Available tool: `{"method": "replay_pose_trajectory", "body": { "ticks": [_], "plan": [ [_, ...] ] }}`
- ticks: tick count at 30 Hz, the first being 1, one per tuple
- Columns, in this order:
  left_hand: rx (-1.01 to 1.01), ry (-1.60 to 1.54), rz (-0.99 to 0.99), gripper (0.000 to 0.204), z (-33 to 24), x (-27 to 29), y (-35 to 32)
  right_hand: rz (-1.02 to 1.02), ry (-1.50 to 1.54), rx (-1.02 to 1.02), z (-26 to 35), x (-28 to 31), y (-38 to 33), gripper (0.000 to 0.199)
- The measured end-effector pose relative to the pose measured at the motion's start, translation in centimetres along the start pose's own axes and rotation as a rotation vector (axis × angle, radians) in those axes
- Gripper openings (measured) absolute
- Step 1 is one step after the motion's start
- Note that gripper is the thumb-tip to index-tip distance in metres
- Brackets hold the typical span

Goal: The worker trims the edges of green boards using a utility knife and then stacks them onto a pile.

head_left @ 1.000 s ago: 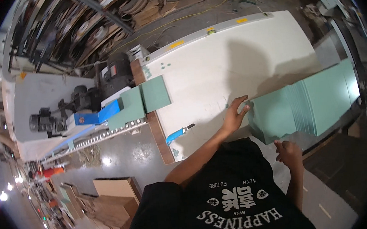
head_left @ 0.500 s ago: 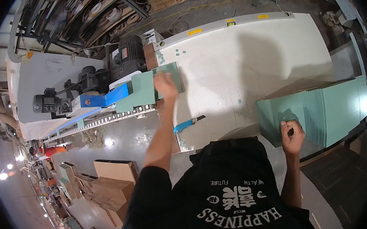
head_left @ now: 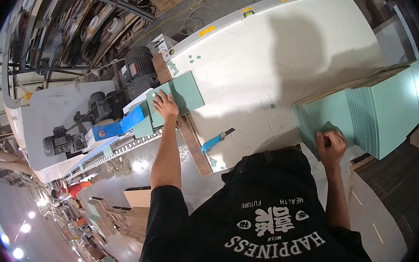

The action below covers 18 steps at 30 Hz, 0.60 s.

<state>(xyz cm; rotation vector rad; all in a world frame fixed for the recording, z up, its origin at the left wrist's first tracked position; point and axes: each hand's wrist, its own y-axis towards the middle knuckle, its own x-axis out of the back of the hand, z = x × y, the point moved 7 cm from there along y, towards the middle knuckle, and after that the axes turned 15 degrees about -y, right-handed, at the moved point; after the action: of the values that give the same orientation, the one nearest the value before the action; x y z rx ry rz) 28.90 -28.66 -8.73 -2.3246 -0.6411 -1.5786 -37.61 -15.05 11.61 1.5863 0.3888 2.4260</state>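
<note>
Crowded workshop shelving [head_left: 101,31] fills the background at eleven o'clock from the middle of the view, packed with curled strips and boards. Below it, at nine to ten o'clock, stands a pale machine with a black finned motor [head_left: 141,65], a bent blue guard [head_left: 127,123] and a row of white-and-black track pads [head_left: 131,145].

Toward three o'clock of that machine lies a white worktop [head_left: 246,98], edged by a brown strip [head_left: 194,149] on its nine o'clock side. A spirit level [head_left: 248,13] with yellow labels rests along its far edge, at one o'clock, and a blue-handled utility knife [head_left: 215,141] lies near the center, its blade toward two o'clock. Small green chips [head_left: 195,58] are scattered near the motor.

At ten o'clock, the left hand [head_left: 167,107] is open, its fingers spread on a green panel [head_left: 158,119] beside the blue guard. Another green panel [head_left: 188,92] adjoins it at three o'clock, reaching over the worktop.

Between three and four o'clock, the right hand [head_left: 332,147] is loosely closed, in front of a stack of green panels [head_left: 375,108]; whether it touches them cannot be told.
</note>
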Motion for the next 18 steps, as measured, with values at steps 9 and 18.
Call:
{"method": "replay_pose_trajectory", "body": {
  "ticks": [9, 18],
  "plan": [
    [-0.348, 0.35, 0.228, 0.063, -10.6, 0.3, 1.6, -0.001, -0.012, -0.05, 0.0, 0.0, 0.4, 0.022],
    [-0.341, 0.416, 0.782, 0.125, -11.2, -5.1, 6.2, -0.027, -0.055, -0.082, -0.3, 0.8, -0.3, 0.02]
  ]
}}
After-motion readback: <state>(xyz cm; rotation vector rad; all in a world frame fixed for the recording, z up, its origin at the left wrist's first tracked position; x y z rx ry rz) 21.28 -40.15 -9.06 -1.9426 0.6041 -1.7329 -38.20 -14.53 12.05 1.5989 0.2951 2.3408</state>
